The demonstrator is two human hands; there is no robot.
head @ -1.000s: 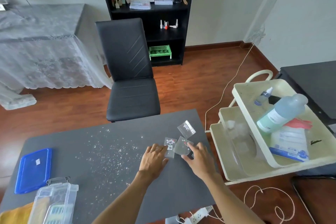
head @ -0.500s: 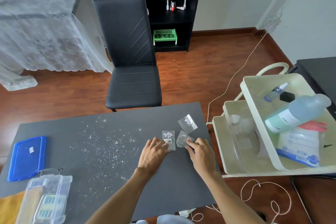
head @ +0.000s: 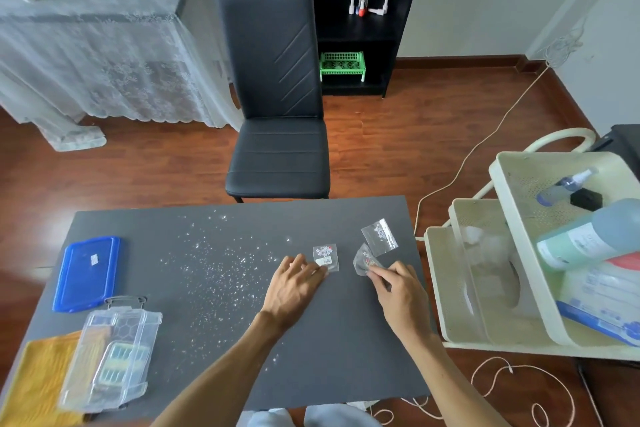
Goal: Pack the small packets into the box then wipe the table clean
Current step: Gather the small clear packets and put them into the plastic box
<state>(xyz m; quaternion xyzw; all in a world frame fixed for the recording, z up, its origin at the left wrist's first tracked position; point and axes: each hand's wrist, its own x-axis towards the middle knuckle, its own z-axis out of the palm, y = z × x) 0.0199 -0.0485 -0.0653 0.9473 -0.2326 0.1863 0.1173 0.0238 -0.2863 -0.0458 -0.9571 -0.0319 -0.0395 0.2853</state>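
Note:
Three small clear packets lie toward the right end of the dark grey table (head: 214, 340). My left hand (head: 294, 288) lies flat, its fingertips touching the near edge of a packet with a white label (head: 326, 255). My right hand (head: 398, 291) pinches a crumpled packet (head: 364, 258) at its near corner. A third packet (head: 380, 236) lies just beyond it, untouched. A clear plastic box (head: 110, 354) sits at the near left, half on a yellow cloth (head: 38, 381). Its blue lid (head: 87, 272) lies behind it. Glitter specks (head: 214, 263) are scattered across the table's middle.
A black chair (head: 277, 97) stands behind the table. A cream tiered cart (head: 491, 288) with bottles and packs stands close to the table's right edge. Cables lie on the wooden floor at the right. A black shelf stands against the far wall.
The camera has tilted down. My right hand has pulled back slightly toward me and now pinches the crumpled packet by its corner. My left hand has stayed at the labelled packet.

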